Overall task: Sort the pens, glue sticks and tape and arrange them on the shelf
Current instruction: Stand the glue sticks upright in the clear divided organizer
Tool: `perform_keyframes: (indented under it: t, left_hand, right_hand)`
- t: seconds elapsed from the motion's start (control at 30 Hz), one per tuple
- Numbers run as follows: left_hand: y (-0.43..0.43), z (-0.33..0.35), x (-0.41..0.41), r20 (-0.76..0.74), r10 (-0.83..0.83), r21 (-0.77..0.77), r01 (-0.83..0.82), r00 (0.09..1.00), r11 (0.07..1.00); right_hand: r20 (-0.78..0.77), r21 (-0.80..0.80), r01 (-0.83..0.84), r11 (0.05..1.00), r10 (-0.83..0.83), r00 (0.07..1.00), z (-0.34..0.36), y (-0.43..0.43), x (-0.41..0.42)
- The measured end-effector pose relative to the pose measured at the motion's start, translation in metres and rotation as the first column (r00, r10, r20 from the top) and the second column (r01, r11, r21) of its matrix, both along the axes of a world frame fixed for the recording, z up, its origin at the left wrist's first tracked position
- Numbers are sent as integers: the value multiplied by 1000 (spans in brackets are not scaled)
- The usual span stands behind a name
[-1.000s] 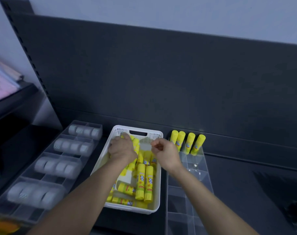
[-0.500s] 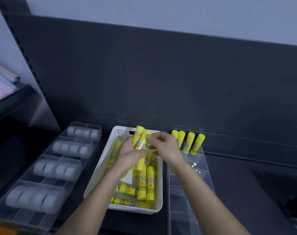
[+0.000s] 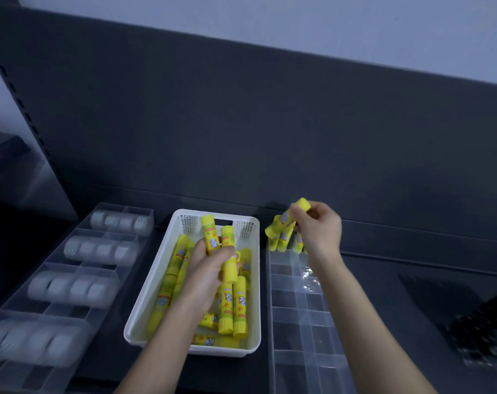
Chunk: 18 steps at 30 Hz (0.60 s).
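The glue sticks (image 3: 227, 305) are showing bright yellow bodies with blue and orange label print. The basket (image 3: 145, 297) is showing white, with a perforated dot pattern on its far wall. The tape rolls (image 3: 74, 288) are appearing frosted grey-white inside a clear divider tray (image 3: 3, 376). The shelf (image 3: 383, 280) is showing matte dark grey.

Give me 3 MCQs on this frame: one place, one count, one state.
1. The white basket sits:
A. between the tape tray and the clear divider tray
B. right of both trays
C. on the floor

2. Glue sticks in the left hand:
A. none
B. two
C. five

3. The right hand is:
A. empty
B. resting in the basket
C. holding a glue stick over the divider tray's far end

Key: 1 A, a tray flanks each side; 2 B, two sticks rise from the fist; 3 C, fingers pinch one stick.
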<state>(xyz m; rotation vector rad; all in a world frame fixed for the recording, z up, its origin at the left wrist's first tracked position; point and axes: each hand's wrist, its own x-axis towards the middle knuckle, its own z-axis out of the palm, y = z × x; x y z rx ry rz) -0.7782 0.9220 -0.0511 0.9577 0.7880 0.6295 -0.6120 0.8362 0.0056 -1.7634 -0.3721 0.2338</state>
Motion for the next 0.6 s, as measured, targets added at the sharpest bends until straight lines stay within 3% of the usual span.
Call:
perform_keyframes:
  t: [0.13, 0.6]
  left_hand:
    - [1, -2, 2, 12, -34, -30, 34, 999, 999]
    - [-3, -1, 2, -67, -93, 53, 97, 993, 994]
  right_hand:
    - [165, -301, -45, 953, 99, 981, -13, -5, 2]
    - [238, -415, -70, 907, 182, 954, 4, -5, 1]
